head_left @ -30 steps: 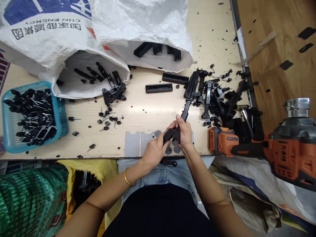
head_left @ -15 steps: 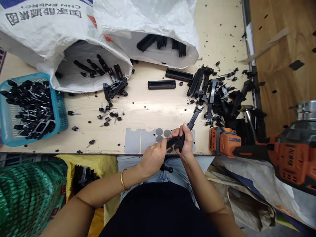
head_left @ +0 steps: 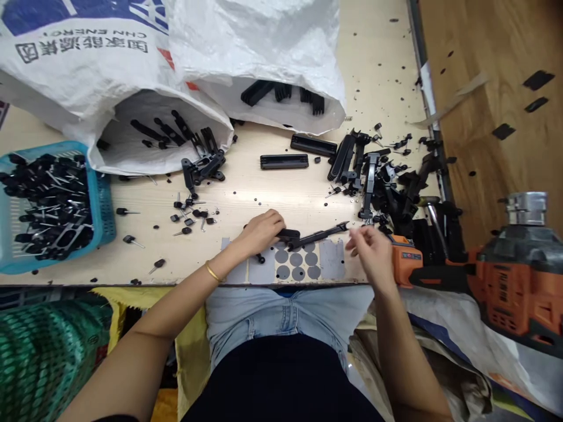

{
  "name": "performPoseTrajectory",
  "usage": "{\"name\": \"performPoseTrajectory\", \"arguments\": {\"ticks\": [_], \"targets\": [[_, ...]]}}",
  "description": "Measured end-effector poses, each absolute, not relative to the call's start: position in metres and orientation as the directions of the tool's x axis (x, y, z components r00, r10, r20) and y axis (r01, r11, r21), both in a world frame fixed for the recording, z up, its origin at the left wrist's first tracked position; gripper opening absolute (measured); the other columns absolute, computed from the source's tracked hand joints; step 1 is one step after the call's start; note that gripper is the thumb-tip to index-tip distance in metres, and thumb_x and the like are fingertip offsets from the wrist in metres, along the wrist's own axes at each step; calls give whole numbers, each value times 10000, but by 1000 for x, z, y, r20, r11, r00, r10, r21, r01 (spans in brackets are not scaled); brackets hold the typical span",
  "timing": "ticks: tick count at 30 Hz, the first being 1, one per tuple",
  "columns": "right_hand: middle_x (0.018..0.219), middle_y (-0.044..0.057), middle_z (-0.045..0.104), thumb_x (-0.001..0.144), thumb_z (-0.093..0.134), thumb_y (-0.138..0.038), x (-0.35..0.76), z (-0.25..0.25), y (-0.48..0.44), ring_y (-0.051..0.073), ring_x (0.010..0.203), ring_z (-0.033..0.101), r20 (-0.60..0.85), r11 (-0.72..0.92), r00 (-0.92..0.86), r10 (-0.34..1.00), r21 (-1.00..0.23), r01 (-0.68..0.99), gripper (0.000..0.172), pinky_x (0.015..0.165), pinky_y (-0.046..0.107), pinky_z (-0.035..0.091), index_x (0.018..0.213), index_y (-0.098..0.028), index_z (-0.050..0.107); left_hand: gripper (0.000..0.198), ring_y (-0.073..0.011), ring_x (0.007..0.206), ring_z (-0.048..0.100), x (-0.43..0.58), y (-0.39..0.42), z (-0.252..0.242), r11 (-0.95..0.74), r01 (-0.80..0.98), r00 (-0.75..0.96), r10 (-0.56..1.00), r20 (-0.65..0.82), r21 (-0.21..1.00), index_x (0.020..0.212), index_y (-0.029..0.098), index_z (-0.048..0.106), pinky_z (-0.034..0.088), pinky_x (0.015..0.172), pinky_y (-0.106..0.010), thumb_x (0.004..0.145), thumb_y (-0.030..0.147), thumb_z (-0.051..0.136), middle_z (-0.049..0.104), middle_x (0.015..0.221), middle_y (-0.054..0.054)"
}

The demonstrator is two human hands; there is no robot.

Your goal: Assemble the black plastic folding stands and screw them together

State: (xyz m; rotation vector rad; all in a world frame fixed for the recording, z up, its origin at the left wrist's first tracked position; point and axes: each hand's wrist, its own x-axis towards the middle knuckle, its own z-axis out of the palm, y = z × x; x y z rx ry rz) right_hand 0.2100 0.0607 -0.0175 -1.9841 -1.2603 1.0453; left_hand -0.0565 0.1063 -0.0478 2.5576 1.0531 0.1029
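Observation:
My left hand [head_left: 263, 230] is closed over one end of a black jointed arm [head_left: 319, 235] near the table's front edge. A short link lies by its fingertips, and a long slim section stretches right from the joint. A small black ball end [head_left: 260, 258] pokes out below the hand, whose palm side is hidden. My right hand [head_left: 372, 252] is just right of the long section's tip, apart from it, with fingers loosely bent and nothing visible in them. Grey round stickers [head_left: 311, 258] lie on the tabletop beneath the arm.
Black-knobbed screws fill a blue basket [head_left: 103, 205] at left. White woven sacks [head_left: 259, 41] with black parts stand behind. Two black bars [head_left: 284, 162] lie mid-table. Piled black parts [head_left: 387, 181] and an orange power tool [head_left: 505, 293] with its battery [head_left: 407, 258] occupy the right.
The black jointed arm has come down across the table's front area. My right hand has let go and moved right; my left hand has shifted left and forward with the arm. The view has tilted slightly.

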Motion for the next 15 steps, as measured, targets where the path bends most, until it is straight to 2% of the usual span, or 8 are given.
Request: {"name": "performPoseTrajectory", "arguments": {"ticks": [2, 3, 5, 7, 9, 11, 13, 15], "targets": [[698, 52, 624, 804, 558, -469, 213, -20, 97, 197, 659, 591, -97, -316, 332, 938, -634, 706, 286, 655, 342, 478, 805, -183, 563, 276, -258, 1087, 543, -48, 105, -52, -678, 620, 736, 677, 8, 394, 1098, 110, 573, 501, 900, -392, 823, 124, 554, 625, 1096, -129], [742, 71, 630, 800, 562, -438, 209, -24, 118, 230, 730, 605, -52, -317, 345, 937, -535, 783, 265, 717, 389, 479, 859, -179, 569, 328, -257, 1111, 533, -44, 102, -53, -691, 593, 740, 670, 58, 413, 1152, 106, 550, 491, 929, -406, 824, 115, 530, 614, 1127, -137], [811, 111, 629, 773, 594, -388, 198, -35, 156, 292, 829, 605, -42, -358, 371, 928, -382, 852, 278, 792, 485, 458, 935, -163, 568, 389, -255, 1187, 493, -39, 94, -53, -718, 528, 734, 654, 181, 452, 1225, 103, 506, 473, 975, -416, 836, 111, 490, 580, 1205, -149], [829, 124, 614, 738, 621, -321, 187, -47, 183, 322, 860, 600, -51, -379, 385, 922, -333, 864, 268, 815, 543, 444, 939, -154, 563, 367, -240, 1207, 480, -46, 88, -53, -713, 511, 670, 681, 296, 480, 1220, 128, 512, 474, 979, -412, 857, 109, 462, 571, 1224, -131], [757, 84, 585, 702, 632, -259, 185, -55, 194, 301, 816, 604, -25, -343, 363, 932, -391, 854, 201, 826, 554, 451, 862, -163, 558, 324, -218, 1117, 530, -69, 83, -52, -617, 603, 509, 785, 352, 505, 1160, 164, 553, 495, 931, -407, 868, 84, 435, 616, 1121, -93], [675, 22, 539, 695, 629, -262, 189, -58, 187, 243, 691, 600, 18, -269, 338, 941, -568, 778, 175, 763, 521, 500, 822, -181, 542, 323, -214, 994, 566, -104, 81, -52, -398, 759, 252, 909, 332, 515, 1096, 178, 590, 502, 875, -411, 857, 47, 417, 640, 987, -74], [665, -16, 523, 692, 645, -299, 192, -54, 165, 189, 587, 583, 39, -168, 322, 946, -790, 590, 227, 650, 455, 546, 858, -192, 534, 308, -242, 942, 567, -142, 81, -53, -118, 872, -9, 966, 257, 474, 1059, 166, 616, 487, 854, -434, 835, 52, 438, 636, 939, -91], [706, -27, 544, 684, 679, -319, 187, -46, 135, 155, 574, 597, 25, -84, 291, 956, -931, 355, 295, 594, 386, 567, 909, -197, 532, 265, -290, 960, 558, -171, 83, -55, 84, 918, -153, 977, 151, 389, 1039, 163, 634, 460, 859, -472, 815, 110, 503, 627, 966, -117]]}}
